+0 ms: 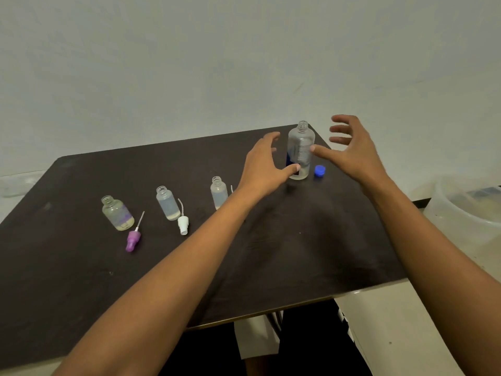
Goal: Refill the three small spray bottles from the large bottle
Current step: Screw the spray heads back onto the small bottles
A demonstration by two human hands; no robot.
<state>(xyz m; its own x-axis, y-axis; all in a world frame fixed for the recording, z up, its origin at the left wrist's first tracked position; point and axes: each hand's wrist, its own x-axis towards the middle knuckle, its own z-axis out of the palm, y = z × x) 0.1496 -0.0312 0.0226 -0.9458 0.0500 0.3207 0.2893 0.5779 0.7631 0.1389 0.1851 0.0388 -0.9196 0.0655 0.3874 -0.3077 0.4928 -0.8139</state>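
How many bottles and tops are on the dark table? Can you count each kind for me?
Small spray bottles: 3
Large bottle: 1
Spray tops lying loose in plain view: 2, a purple one and a white one
Blue cap: 1
Total: 7
A thin tube by the third small bottle may belong to another spray top, mostly hidden behind the arm.

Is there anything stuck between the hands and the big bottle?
Nothing visible. The left hand and right hand are open on either side of the large bottle, with only air between. The blue cap lies on the table beside the bottle's base, below the right hand.
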